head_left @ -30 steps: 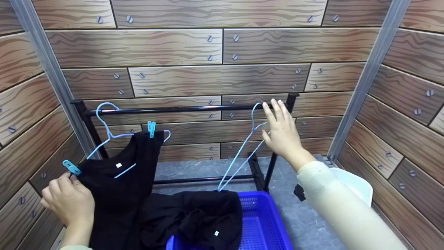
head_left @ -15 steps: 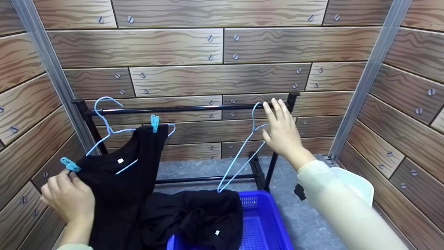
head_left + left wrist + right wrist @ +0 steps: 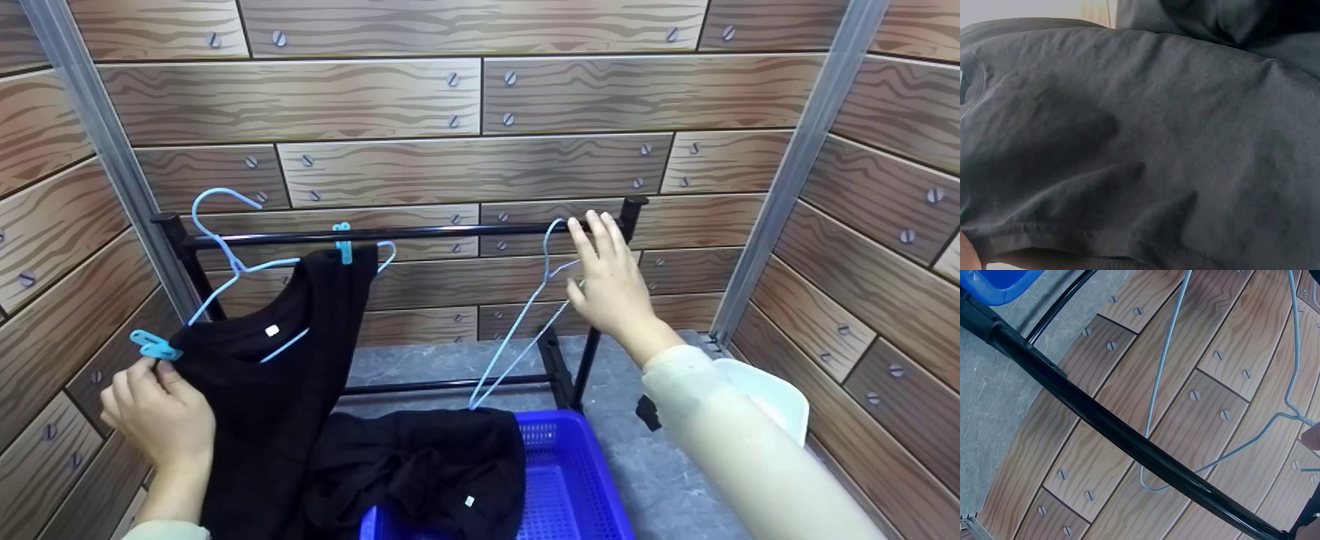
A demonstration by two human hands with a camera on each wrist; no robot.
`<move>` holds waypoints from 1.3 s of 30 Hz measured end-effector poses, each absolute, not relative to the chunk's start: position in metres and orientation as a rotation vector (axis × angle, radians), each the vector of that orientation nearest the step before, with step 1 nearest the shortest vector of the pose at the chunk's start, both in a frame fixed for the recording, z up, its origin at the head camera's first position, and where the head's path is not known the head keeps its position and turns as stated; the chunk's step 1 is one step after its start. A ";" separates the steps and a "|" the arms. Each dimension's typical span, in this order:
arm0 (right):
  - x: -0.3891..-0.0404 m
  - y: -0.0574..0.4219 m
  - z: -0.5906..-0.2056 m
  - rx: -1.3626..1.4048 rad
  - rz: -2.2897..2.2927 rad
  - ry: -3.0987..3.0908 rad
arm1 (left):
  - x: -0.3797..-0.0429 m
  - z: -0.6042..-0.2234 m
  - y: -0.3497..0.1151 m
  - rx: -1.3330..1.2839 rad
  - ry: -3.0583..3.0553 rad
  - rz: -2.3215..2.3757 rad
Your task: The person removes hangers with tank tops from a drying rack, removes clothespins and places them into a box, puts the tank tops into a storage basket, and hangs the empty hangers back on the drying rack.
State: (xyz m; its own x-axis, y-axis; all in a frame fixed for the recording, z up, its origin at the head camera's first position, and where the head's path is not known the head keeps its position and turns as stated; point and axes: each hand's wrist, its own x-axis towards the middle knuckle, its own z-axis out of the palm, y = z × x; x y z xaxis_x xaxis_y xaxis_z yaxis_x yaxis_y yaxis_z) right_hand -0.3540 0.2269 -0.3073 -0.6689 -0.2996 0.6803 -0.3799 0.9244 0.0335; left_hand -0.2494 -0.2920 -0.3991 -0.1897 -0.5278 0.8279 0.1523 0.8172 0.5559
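Observation:
In the head view my left hand (image 3: 161,416) grips the left shoulder of a sleeveless black top (image 3: 255,435). A blue hanger (image 3: 238,266) runs through the top, its hook raised above the rack's rod. Blue clothespins sit on both shoulders, one (image 3: 155,345) just above my left fingers and another (image 3: 343,244) on the far side. Black cloth of the top (image 3: 1157,135) fills the left wrist view. My right hand (image 3: 611,281) is held with fingers straight at the rod's right end, beside a second blue hanger (image 3: 517,322) that hooks on the rod.
A black clothes rack (image 3: 442,232) stands before the wood-patterned wall. Below it is a blue plastic basket (image 3: 592,472) with a bunched black garment (image 3: 420,465) over its left part. A pale green tub (image 3: 784,401) stands on the grey floor, partly behind my right sleeve.
My left hand has lifted and tilted the hanger with the black top, so its hook has risen from rod height to above the rod. My right hand has stayed in place.

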 end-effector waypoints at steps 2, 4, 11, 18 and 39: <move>-0.354 0.227 -0.307 0.480 0.144 -2.348 | -0.250 -0.398 -0.290 0.276 -1.658 -0.629; -0.354 0.226 -0.307 0.480 0.145 -2.348 | -0.250 -0.398 -0.289 0.260 -1.666 -0.629; -0.355 0.225 -0.309 0.500 0.145 -2.340 | -0.249 -0.408 -0.294 0.230 -1.683 -0.620; -0.354 0.225 -0.308 0.486 0.146 -2.345 | -0.250 -0.410 -0.295 0.167 -1.699 -0.615; -0.353 0.226 -0.307 0.477 0.155 -2.354 | -0.268 -0.415 -0.251 -0.054 -1.668 -0.758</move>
